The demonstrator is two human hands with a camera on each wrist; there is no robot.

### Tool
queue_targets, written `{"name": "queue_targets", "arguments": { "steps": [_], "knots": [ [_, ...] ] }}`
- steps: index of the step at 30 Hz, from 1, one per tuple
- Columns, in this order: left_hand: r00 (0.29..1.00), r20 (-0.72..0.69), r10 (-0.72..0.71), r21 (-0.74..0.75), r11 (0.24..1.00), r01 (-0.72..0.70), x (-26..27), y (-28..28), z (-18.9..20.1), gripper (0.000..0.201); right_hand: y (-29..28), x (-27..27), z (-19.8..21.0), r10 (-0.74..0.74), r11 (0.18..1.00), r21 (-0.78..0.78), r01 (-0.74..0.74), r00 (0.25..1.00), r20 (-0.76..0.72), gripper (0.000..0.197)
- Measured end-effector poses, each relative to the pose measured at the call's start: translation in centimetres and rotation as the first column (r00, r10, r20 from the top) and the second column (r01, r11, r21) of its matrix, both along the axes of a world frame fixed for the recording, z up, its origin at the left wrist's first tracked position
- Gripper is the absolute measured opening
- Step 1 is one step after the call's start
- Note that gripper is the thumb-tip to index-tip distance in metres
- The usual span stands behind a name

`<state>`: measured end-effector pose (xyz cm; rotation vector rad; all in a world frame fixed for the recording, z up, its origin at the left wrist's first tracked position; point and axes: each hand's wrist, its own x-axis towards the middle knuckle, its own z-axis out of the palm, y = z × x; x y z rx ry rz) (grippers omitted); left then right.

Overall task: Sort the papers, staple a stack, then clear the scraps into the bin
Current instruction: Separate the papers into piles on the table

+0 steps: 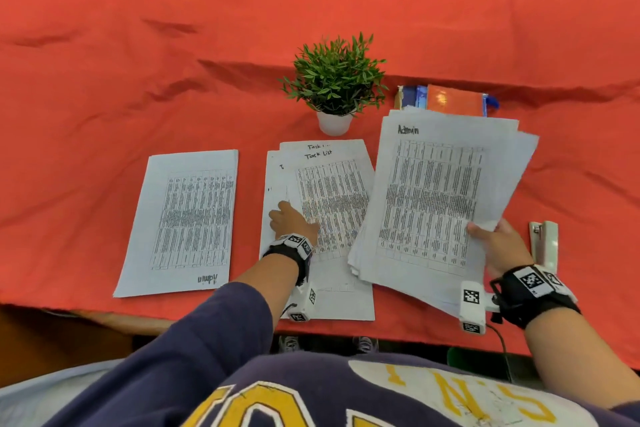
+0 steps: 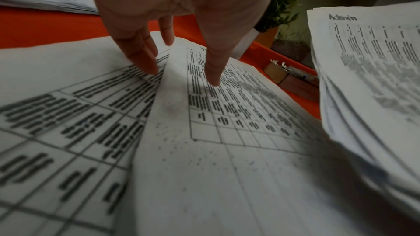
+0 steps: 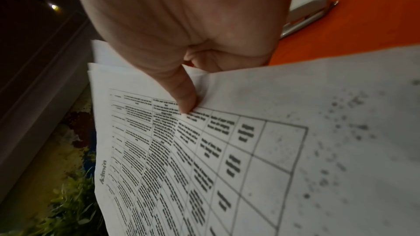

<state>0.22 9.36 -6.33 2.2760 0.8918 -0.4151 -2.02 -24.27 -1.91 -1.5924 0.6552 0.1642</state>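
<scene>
Where the red cloth [image 1: 104, 80] covers the tabletop, an "Admin" pile [image 1: 183, 222] lies flat at the left, turned with its heading toward the person. Next to it, the "Task List" pile [image 1: 325, 191] lies loosely fanned; the left hand [image 1: 292, 224] rests on it with straight fingers [image 2: 145, 55] pressing the sheets. Behind this pile stands a potted plant [image 1: 336, 80]. To the right, the right hand [image 1: 498, 246] holds a raised unsorted stack [image 1: 436, 198], top sheet headed "Admin", with the thumb [image 3: 181, 96] clamped on top and the fingers apparently curled beneath, though they are hidden. A stapler [image 1: 545, 243] lies on the cloth just beside that hand.
</scene>
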Motion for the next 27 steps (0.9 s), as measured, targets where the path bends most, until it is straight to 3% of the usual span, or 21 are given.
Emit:
{"name": "queue_targets", "arguments": {
  "steps": [7,11,20,24,27],
  "knots": [
    [0.997,0.029,0.065,-0.232,0.971,-0.056,0.7,0.4,-0.1,0.086,-0.1,-0.2,0.6,-0.025,1.0,0.015,0.025,1.0,0.003,0.034],
    [0.996,0.059,0.065,-0.264,0.963,-0.047,0.5,1.6,0.8,0.07,-0.4,0.2,0.3,-0.02,0.999,0.032,0.02,1.0,0.001,0.028],
    [0.999,0.006,-0.037,-0.091,0.995,0.037,-1.2,4.0,0.6,0.039,-0.8,0.8,-0.5,-0.012,0.998,0.069,0.014,0.999,-0.031,0.025],
    [0.993,-0.057,-0.1,0.117,0.987,0.106,-2.3,4.3,-0.2,0.042,-0.2,0.9,-0.2,-0.017,0.997,0.073,0.019,0.999,-0.034,0.03],
    [0.991,-0.052,-0.127,0.158,0.978,0.133,-2.8,3.9,-0.6,0.043,0.0,0.7,0.1,-0.005,0.997,0.077,0.007,1.0,-0.03,0.026]
  ]
}}
